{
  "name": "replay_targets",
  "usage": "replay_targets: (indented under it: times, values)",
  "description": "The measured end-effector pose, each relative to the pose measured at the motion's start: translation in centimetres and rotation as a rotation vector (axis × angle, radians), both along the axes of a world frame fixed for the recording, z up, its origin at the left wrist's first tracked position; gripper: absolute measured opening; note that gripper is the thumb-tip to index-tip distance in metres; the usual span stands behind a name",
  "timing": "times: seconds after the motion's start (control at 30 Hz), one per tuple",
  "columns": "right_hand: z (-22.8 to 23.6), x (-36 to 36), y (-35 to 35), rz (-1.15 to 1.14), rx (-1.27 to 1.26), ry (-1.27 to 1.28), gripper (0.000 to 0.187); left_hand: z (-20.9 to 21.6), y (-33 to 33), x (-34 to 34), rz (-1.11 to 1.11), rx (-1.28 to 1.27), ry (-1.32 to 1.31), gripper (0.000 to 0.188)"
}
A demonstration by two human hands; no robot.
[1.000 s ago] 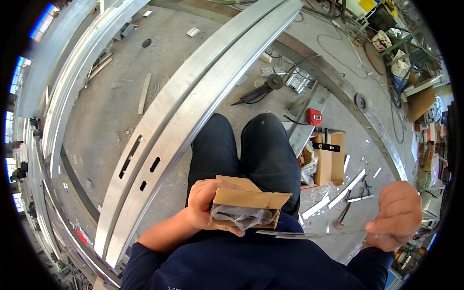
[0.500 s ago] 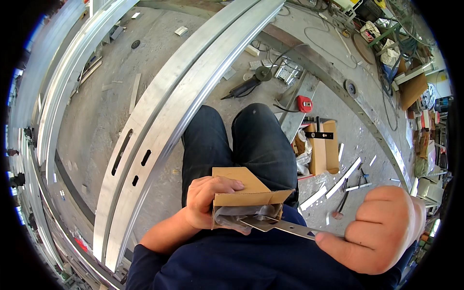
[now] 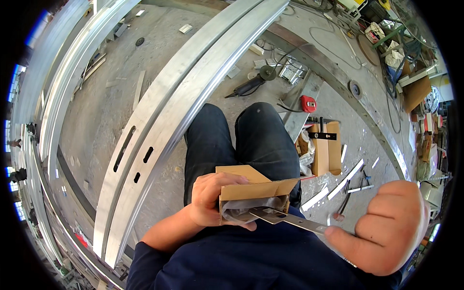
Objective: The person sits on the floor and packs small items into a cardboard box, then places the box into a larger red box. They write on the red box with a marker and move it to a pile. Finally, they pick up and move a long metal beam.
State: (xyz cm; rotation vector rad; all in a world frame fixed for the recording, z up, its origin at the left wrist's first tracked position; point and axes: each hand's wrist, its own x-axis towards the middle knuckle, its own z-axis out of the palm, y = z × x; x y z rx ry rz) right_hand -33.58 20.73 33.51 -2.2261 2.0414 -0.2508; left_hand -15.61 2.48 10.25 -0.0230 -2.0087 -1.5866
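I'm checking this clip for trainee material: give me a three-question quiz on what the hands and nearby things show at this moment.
1. True or false: the left hand holds an open cardboard box.
2. What does the right hand grip? A) a flat metal plate B) a red tape measure C) an angle grinder
3. Where does the far end of the metal plate sit?

Key:
1. True.
2. A. The red tape measure and angle grinder lie on the floor beyond the knees.
3. At the box's open mouth, by the grey plastic wrap.

Metal plate [image 3: 290, 220] sticks out of box [image 3: 253, 193], right of long frame [image 3: 164, 125]
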Motion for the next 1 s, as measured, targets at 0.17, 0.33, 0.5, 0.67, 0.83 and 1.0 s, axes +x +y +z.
replay_targets:
  times: [0.17,0.33,0.5,0.67,0.83,1.0]
  values:
    - [0.7,0.3,-1.5,0.066,0.021,0.064,0.033,0.3,-0.2,-0.8,-0.03,-0.13,0.037,0.074]
    - [-0.2,0.6,-3.3,0.082,0.02,0.04,0.034,0.5,-0.4,-1.1,-0.037,-0.131,0.043,0.074]
    - [-0.2,0.9,-2.4,-0.031,-0.047,0.076,0.034,-0.6,-1.1,-0.3,-0.017,-0.063,0.047,0.075]
    - [1.7,1.4,-1.3,-0.135,0.024,0.055,0.039,-0.8,-1.1,-0.1,0.06,0.054,0.01,0.077]
    - [2.2,0.3,-1.7,-0.07,0.05,0.065,0.041,-1.8,-1.1,0.1,0.05,0.041,-0.016,0.076]
    - [0.6,0.1,-3.2,-0.021,0.026,0.102,0.036,-1.4,-1.0,0.0,0.028,0.061,-0.047,0.074]
